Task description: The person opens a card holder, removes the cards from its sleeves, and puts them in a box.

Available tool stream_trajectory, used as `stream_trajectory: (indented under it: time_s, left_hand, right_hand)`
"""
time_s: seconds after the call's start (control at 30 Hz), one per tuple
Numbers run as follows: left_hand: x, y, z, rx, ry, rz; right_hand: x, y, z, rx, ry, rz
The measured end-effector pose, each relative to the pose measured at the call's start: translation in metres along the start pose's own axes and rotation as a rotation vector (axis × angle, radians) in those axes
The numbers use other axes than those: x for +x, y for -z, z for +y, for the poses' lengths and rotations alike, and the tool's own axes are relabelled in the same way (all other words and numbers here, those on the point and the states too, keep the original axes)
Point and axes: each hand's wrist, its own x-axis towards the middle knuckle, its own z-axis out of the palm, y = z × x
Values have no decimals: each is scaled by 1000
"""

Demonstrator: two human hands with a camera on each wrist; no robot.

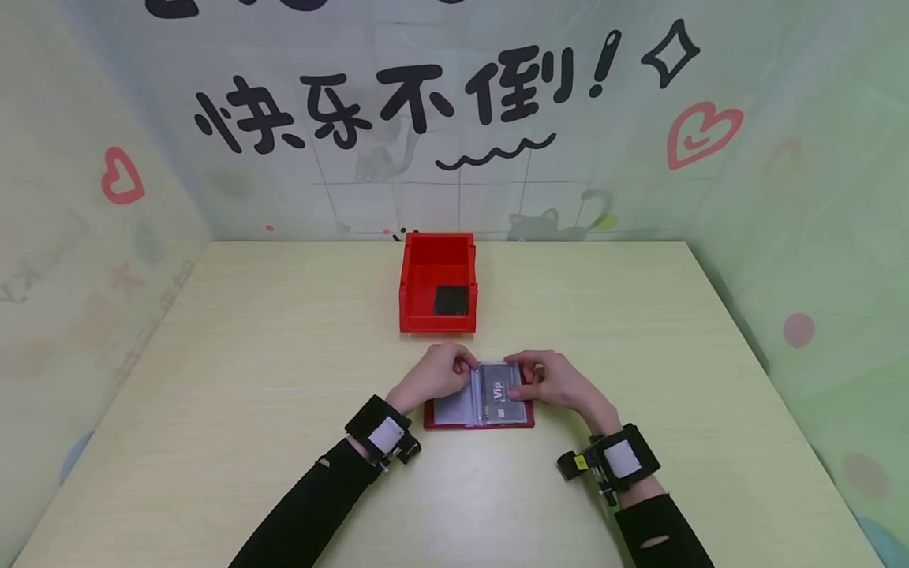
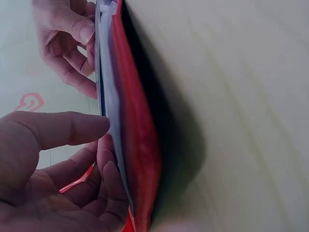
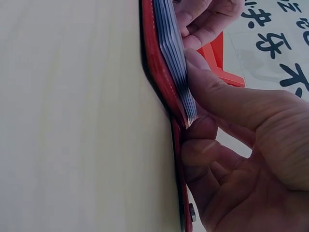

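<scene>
A red-covered card holder (image 1: 453,412) lies spread on the table, its clear sleeves showing. In the right-hand sleeve is a grey card (image 1: 501,406) marked "Vip". My left hand (image 1: 442,371) pinches near the top middle of the holder; in the left wrist view its thumb presses the sleeve's edge, fingers curled beneath. At the right side, my right hand (image 1: 561,380) holds the sleeve edge, thumb across the card. The right wrist view shows a stack of sleeves (image 3: 175,53) edge-on above the red cover (image 3: 161,72), between thumb and fingers.
Beyond the hands stands a red bin (image 1: 439,324) with a dark flat square piece (image 1: 450,300) inside. Pale wooden table (image 1: 248,355) surrounds it. A printed cloth backdrop (image 1: 398,205) rises behind and on both sides.
</scene>
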Motion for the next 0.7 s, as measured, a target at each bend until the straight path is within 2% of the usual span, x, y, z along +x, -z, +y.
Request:
stream_trajectory:
  time_s: [0.23,0.47,0.7]
  left_hand:
    - [0,0,3,-16,17,-1]
    - [1,-1,3,-51,39,-49]
    - [-1,-4,6,12,12,-68]
  right_hand:
    - [-1,-2,-2,-3,-22,9]
    - [-1,-3,-3,-3,-25,19]
    - [-1,-3,-3,-6,-32,23]
